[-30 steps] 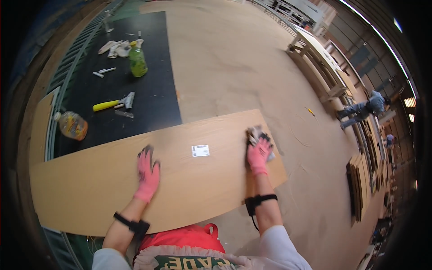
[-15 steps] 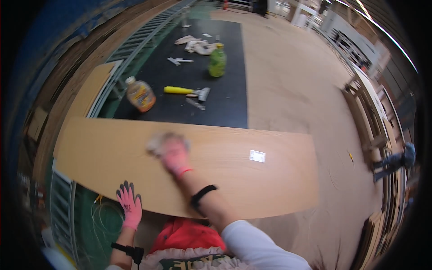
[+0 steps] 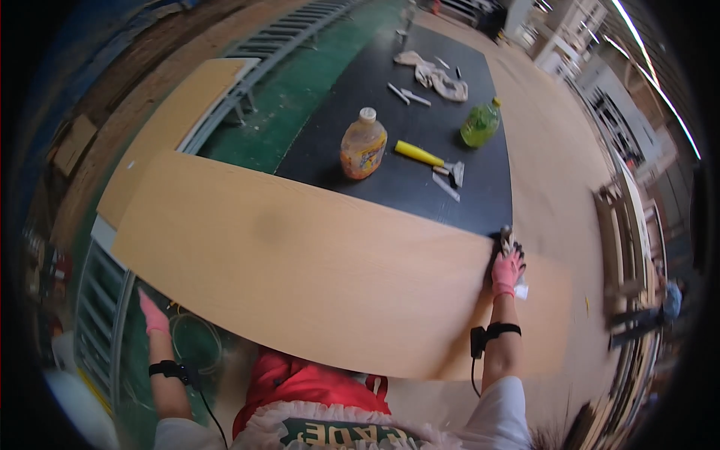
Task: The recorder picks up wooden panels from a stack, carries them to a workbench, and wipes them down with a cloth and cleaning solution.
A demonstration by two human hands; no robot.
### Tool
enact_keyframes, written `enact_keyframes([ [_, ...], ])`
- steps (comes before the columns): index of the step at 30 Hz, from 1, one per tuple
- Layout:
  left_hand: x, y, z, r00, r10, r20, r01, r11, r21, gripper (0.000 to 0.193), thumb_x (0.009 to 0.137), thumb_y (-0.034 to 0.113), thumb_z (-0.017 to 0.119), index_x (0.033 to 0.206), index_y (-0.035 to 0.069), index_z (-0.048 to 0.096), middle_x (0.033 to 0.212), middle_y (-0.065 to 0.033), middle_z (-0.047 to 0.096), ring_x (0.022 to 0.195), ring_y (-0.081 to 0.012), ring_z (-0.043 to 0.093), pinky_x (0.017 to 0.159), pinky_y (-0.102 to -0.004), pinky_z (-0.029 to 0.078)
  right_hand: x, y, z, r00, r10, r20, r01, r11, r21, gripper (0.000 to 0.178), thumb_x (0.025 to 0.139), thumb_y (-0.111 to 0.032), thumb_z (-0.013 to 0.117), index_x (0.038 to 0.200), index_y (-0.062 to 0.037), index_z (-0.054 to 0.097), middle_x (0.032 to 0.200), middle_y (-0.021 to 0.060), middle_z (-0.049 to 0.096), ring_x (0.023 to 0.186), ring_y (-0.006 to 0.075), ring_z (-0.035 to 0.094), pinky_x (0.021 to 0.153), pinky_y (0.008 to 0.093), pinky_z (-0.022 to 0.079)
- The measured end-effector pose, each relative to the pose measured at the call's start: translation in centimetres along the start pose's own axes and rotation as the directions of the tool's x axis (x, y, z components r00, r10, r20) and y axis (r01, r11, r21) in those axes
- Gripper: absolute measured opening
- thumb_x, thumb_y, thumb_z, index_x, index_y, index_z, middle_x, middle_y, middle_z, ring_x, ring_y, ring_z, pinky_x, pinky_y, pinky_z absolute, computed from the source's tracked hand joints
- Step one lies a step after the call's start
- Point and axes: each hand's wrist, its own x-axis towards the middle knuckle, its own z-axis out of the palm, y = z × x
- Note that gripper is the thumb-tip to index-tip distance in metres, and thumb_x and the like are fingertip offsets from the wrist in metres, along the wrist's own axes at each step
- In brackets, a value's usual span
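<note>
My right hand (image 3: 508, 273), in a pink glove with dark fingertips, presses a crumpled greyish rag (image 3: 507, 238) onto the far right part of a long wood-grain board (image 3: 300, 262). The fingers are closed over the rag, part of which they hide. A small white label (image 3: 522, 290) shows beside that hand on the board. My left hand (image 3: 154, 313), gloved in pink, hangs off the board's near left edge with its fingers stretched out. It is seen edge-on and holds nothing.
Beyond the board, a black tabletop (image 3: 315, 161) carries an orange-labelled bottle (image 3: 364, 146), a green bottle (image 3: 480, 124), a yellow-handled scraper (image 3: 420, 154) and a cloth (image 3: 442, 82). A roller conveyor (image 3: 281, 37) runs along the left. A person (image 3: 667, 304) stands at far right.
My right hand has swept the rag rightward across the board to its far right part. My left hand has moved left and turned edge-on. The view has shifted left.
</note>
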Motion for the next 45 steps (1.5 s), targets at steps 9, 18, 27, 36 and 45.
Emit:
enact_keyframes([
  [9, 12.1, 3.3, -3.5, 0.962, -0.077, 0.263, 0.100, 0.992, -0.078, 0.058, 0.088, 0.044, 0.047, 0.131, 0.006, 0.034, 0.128, -0.0094, 0.043, 0.114, -0.0256, 0.044, 0.094, -0.0389, 0.039, -37.4, -32.1, -5.9, 0.437, -0.898, -0.050, 0.448, 0.170, 0.878, 0.047, 0.076, -0.012, 0.058, 0.120, -0.0035, 0.047, 0.123, 0.0161, 0.045, 0.121, 0.0314, 0.037, 0.106, 0.0436, 0.023],
  [18, 13.4, 4.2, -4.3, 0.860, -0.295, 0.416, 0.404, 0.892, -0.203, 0.055, 0.087, 0.046, 0.049, 0.125, 0.008, 0.042, 0.123, -0.0072, 0.048, 0.109, -0.0242, 0.048, 0.090, -0.0383, 0.040, -44.2, -46.1, -4.1, 0.545, -0.828, -0.132, 0.176, -0.041, 0.984, 0.045, 0.076, -0.027, 0.061, 0.113, -0.0033, 0.053, 0.119, 0.0163, 0.050, 0.121, 0.0303, 0.038, 0.106, 0.0438, 0.023],
  [27, 14.0, 3.3, -4.4, 0.920, -0.249, 0.303, 0.324, 0.918, -0.230, 0.055, 0.089, 0.047, 0.044, 0.128, 0.008, 0.040, 0.126, -0.0066, 0.046, 0.112, -0.0246, 0.045, 0.094, -0.0383, 0.037, -24.6, -2.4, -6.1, 0.981, 0.191, 0.044, -0.190, 0.981, -0.035, 0.052, 0.079, -0.022, 0.052, 0.123, 0.0025, 0.040, 0.121, 0.0192, 0.047, 0.114, 0.0333, 0.043, 0.101, 0.0444, 0.028],
  [36, 14.3, 3.4, -4.9, 0.931, -0.224, 0.289, 0.285, 0.940, -0.189, 0.058, 0.087, 0.048, 0.046, 0.128, 0.008, 0.040, 0.127, -0.0062, 0.045, 0.113, -0.0238, 0.044, 0.095, -0.0366, 0.036, -34.7, -23.9, -9.7, 0.828, -0.518, 0.212, 0.440, 0.837, 0.325, 0.054, 0.070, -0.022, 0.059, 0.117, 0.0006, 0.045, 0.118, 0.0186, 0.045, 0.117, 0.0322, 0.038, 0.104, 0.0478, 0.020],
  [45, 14.0, 3.9, -4.4, 0.936, -0.243, 0.256, 0.283, 0.950, -0.134, 0.056, 0.088, 0.048, 0.044, 0.128, 0.009, 0.041, 0.127, -0.0051, 0.045, 0.113, -0.0224, 0.044, 0.095, -0.0365, 0.035, -30.9, -21.9, -9.9, 0.881, -0.370, 0.294, 0.333, 0.928, 0.170, 0.061, 0.070, -0.033, 0.062, 0.119, -0.0003, 0.044, 0.120, 0.0146, 0.044, 0.118, 0.0307, 0.036, 0.104, 0.0469, 0.020],
])
